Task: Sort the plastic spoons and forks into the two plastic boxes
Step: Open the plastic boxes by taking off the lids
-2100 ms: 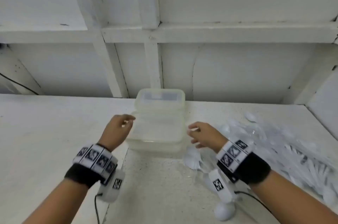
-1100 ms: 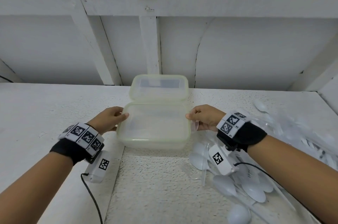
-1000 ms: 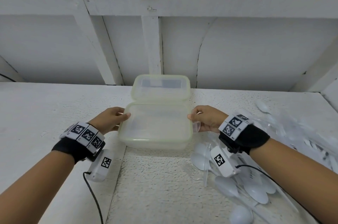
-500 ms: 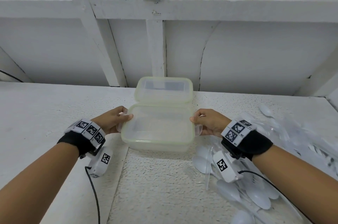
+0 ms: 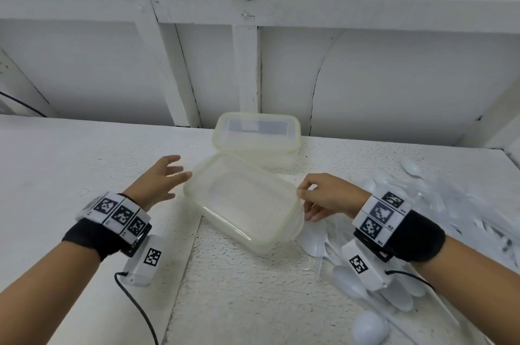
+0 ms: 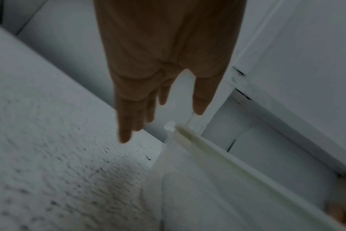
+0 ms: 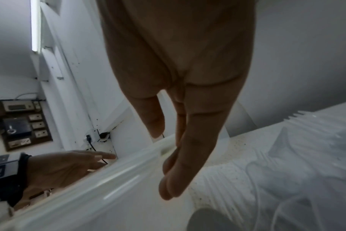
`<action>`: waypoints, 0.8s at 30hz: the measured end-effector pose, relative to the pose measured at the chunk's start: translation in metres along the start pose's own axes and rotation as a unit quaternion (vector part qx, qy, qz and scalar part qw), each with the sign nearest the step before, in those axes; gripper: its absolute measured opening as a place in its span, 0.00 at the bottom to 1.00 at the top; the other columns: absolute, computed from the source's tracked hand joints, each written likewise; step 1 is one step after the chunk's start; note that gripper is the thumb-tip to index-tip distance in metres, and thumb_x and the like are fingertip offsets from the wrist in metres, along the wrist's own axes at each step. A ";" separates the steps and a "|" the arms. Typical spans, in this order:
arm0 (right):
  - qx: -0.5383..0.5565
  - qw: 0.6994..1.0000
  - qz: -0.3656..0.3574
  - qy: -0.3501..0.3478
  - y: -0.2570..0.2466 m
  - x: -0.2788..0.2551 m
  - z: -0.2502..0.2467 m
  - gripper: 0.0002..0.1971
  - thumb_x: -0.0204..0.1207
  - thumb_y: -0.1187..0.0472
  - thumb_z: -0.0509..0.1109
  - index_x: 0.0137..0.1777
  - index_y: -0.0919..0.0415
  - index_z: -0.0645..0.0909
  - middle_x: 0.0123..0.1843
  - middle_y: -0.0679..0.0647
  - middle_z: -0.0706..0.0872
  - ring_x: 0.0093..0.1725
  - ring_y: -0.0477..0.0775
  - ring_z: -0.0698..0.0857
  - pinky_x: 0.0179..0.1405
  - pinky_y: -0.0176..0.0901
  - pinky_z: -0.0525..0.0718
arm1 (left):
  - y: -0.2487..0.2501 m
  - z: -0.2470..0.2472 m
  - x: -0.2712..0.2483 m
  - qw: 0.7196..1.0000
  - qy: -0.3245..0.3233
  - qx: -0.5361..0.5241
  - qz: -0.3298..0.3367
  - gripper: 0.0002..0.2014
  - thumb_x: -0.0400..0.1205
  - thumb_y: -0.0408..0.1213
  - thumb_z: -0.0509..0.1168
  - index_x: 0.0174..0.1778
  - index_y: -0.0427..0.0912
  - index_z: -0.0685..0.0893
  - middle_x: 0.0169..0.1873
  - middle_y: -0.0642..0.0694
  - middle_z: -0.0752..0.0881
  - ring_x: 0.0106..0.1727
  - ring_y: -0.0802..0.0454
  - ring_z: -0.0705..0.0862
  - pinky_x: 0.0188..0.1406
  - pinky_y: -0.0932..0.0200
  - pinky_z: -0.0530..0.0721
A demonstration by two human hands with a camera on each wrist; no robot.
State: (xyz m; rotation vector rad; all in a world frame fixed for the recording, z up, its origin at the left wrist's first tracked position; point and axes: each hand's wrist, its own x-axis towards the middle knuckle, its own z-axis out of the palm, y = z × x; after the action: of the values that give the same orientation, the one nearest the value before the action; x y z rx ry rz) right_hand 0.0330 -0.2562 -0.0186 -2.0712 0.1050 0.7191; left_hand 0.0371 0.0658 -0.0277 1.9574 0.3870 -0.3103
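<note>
White-painted wall panels with raised battens (image 5: 244, 43) back a white speckled counter (image 5: 247, 296); a hairline crack runs down the panel right of centre.

Near box (image 5: 242, 201): translucent, pale green rim, lid on, turned at an angle to the counter edge, its right corner nearer the viewer. It sits mid-counter. In the left wrist view its rim (image 6: 217, 150) appears as a yellowish strip running diagonally; whether the box rests flat or is partly raised cannot be told.

Far box (image 5: 256, 133): same type, lid on, against the wall, just behind the near box. Whether the two touch cannot be told.

Left hand (image 5: 157, 184): fingers straight and spread, holding nothing, just beside the near box's left end. Fingertips (image 6: 124, 137) sit apart from the rim in the left wrist view.

Right hand (image 5: 329, 195): thumb and fingers pinch the right end of the near box at the rim. In the right wrist view the fingers (image 7: 174, 184) curl down over the box edge (image 7: 117, 171), thumb on the opposite side.

Spoons (image 5: 399, 296): white plastic, loose heap on the right of the counter, from near the right wrist back towards the far right corner. Forks cannot be told apart in the blurred pile.

Both wrists carry black bands (image 5: 92, 235) with coded marker tags; a black cable (image 5: 140, 313) trails from the left unit.
</note>
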 end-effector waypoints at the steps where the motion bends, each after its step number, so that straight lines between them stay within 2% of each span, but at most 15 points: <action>1: -0.019 1.000 -0.004 -0.002 -0.002 -0.001 -0.001 0.07 0.81 0.61 0.64 0.52 0.65 0.78 0.37 0.59 0.85 0.33 0.52 0.87 0.38 0.41 0.88 | 0.000 0.000 -0.004 0.998 0.024 0.058 -0.014 0.25 0.81 0.45 0.65 0.71 0.43 0.66 0.60 0.45 0.77 0.63 0.45 0.78 0.57 0.47 0.81; 3: -0.058 0.998 -0.011 -0.019 -0.007 -0.003 -0.003 0.07 0.81 0.63 0.65 0.49 0.68 0.80 0.38 0.59 0.86 0.35 0.52 0.87 0.42 0.42 0.88 | 0.002 0.003 -0.016 0.989 0.017 0.136 -0.049 0.21 0.81 0.50 0.62 0.61 0.37 0.71 0.54 0.40 0.81 0.55 0.44 0.83 0.48 0.48 0.85; 5: -0.080 0.995 -0.014 -0.055 -0.010 -0.004 -0.004 0.08 0.80 0.64 0.66 0.49 0.71 0.81 0.38 0.59 0.86 0.36 0.52 0.88 0.44 0.42 0.89 | 0.001 0.007 -0.025 0.986 -0.063 0.120 -0.095 0.23 0.81 0.52 0.61 0.54 0.32 0.78 0.49 0.38 0.85 0.48 0.45 0.86 0.44 0.51 0.86; 6: -0.086 0.993 -0.016 -0.076 -0.012 -0.006 -0.004 0.09 0.80 0.64 0.66 0.49 0.72 0.81 0.38 0.59 0.86 0.36 0.52 0.88 0.43 0.42 0.89 | -0.001 0.011 -0.029 0.985 -0.103 0.083 -0.114 0.23 0.81 0.52 0.61 0.53 0.31 0.80 0.47 0.38 0.86 0.46 0.45 0.87 0.43 0.51 0.87; 8: -0.093 0.989 -0.013 -0.113 -0.014 -0.008 -0.002 0.09 0.79 0.64 0.67 0.48 0.72 0.81 0.37 0.59 0.86 0.36 0.53 0.88 0.43 0.42 0.89 | -0.008 0.019 -0.033 0.981 -0.144 -0.008 -0.130 0.20 0.82 0.46 0.63 0.56 0.30 0.80 0.43 0.37 0.86 0.44 0.45 0.88 0.40 0.51 0.88; 10: -0.102 0.988 -0.004 -0.120 -0.016 -0.007 0.001 0.08 0.79 0.63 0.68 0.45 0.70 0.81 0.37 0.60 0.85 0.37 0.55 0.88 0.44 0.43 0.89 | -0.016 0.027 -0.032 0.976 -0.150 -0.090 -0.127 0.15 0.81 0.40 0.64 0.55 0.30 0.79 0.41 0.36 0.86 0.40 0.46 0.89 0.39 0.52 0.90; 12: -0.106 0.989 0.012 -0.099 -0.018 -0.002 0.005 0.10 0.79 0.59 0.68 0.44 0.67 0.79 0.38 0.59 0.84 0.38 0.54 0.86 0.43 0.44 0.88 | -0.022 0.031 -0.031 0.966 -0.159 -0.157 -0.133 0.13 0.77 0.39 0.67 0.51 0.33 0.76 0.38 0.37 0.85 0.36 0.47 0.90 0.33 0.55 0.89; 13: -0.103 0.991 0.020 -0.082 -0.019 0.001 0.007 0.11 0.80 0.56 0.67 0.46 0.65 0.78 0.40 0.58 0.83 0.38 0.54 0.85 0.41 0.44 0.88 | -0.023 0.031 -0.031 0.960 -0.169 -0.181 -0.134 0.18 0.72 0.40 0.71 0.51 0.34 0.75 0.38 0.38 0.85 0.35 0.46 0.90 0.32 0.56 0.89; 15: -0.082 0.995 0.028 -0.047 -0.020 0.007 0.013 0.12 0.82 0.53 0.63 0.52 0.63 0.75 0.43 0.57 0.81 0.38 0.52 0.83 0.37 0.42 0.85 | -0.025 0.030 -0.028 0.955 -0.180 -0.195 -0.131 0.34 0.58 0.45 0.81 0.56 0.33 0.77 0.43 0.39 0.89 0.39 0.46 0.90 0.36 0.54 0.90; 16: -0.066 0.997 0.031 -0.040 -0.020 0.011 0.016 0.13 0.83 0.52 0.61 0.55 0.63 0.74 0.45 0.57 0.81 0.38 0.52 0.82 0.36 0.41 0.84 | -0.025 0.029 -0.027 0.957 -0.179 -0.191 -0.124 0.38 0.57 0.45 0.82 0.60 0.35 0.79 0.46 0.40 0.90 0.42 0.47 0.90 0.39 0.53 0.90; 18: -0.028 0.998 0.033 -0.049 -0.022 0.020 0.023 0.17 0.84 0.51 0.58 0.60 0.65 0.76 0.50 0.58 0.82 0.42 0.54 0.82 0.40 0.43 0.83 | -0.023 0.028 -0.028 0.961 -0.176 -0.182 -0.109 0.35 0.62 0.45 0.78 0.64 0.36 0.79 0.47 0.42 0.90 0.43 0.49 0.90 0.42 0.55 0.90; 19: -0.005 0.998 0.034 -0.055 -0.023 0.026 0.026 0.19 0.84 0.51 0.58 0.62 0.66 0.78 0.54 0.60 0.83 0.46 0.56 0.83 0.43 0.44 0.83 | -0.023 0.028 -0.028 0.962 -0.179 -0.176 -0.103 0.37 0.59 0.47 0.80 0.62 0.37 0.80 0.46 0.43 0.90 0.42 0.50 0.90 0.40 0.56 0.90; 21: 0.039 0.997 0.042 -0.053 -0.023 0.034 0.031 0.19 0.83 0.53 0.61 0.62 0.68 0.80 0.59 0.61 0.85 0.51 0.58 0.83 0.47 0.47 0.83 | -0.023 0.027 -0.028 0.963 -0.194 -0.164 -0.092 0.45 0.42 0.52 0.86 0.55 0.38 0.83 0.44 0.44 0.91 0.41 0.51 0.90 0.36 0.58 0.90; 22: 0.063 0.996 0.046 -0.051 -0.024 0.036 0.032 0.19 0.83 0.54 0.62 0.62 0.69 0.80 0.57 0.61 0.86 0.50 0.58 0.84 0.47 0.46 0.83 | -0.023 0.027 -0.027 0.961 -0.202 -0.165 -0.089 0.47 0.37 0.52 0.87 0.53 0.39 0.83 0.44 0.43 0.91 0.40 0.50 0.90 0.36 0.58 0.90; 24: 0.116 0.989 0.058 -0.065 -0.024 0.040 0.030 0.18 0.82 0.58 0.64 0.63 0.72 0.78 0.49 0.59 0.85 0.44 0.55 0.83 0.43 0.45 0.84 | -0.024 0.026 -0.024 0.957 -0.212 -0.173 -0.092 0.48 0.35 0.51 0.87 0.52 0.39 0.83 0.44 0.43 0.91 0.40 0.49 0.91 0.35 0.57 0.90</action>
State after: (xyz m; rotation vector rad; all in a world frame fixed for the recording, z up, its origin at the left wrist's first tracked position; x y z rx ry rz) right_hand 0.0604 -0.2104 -0.0340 -1.8029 0.2259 0.8684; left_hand 0.0038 0.0479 -0.0491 1.4655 0.3167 -0.7202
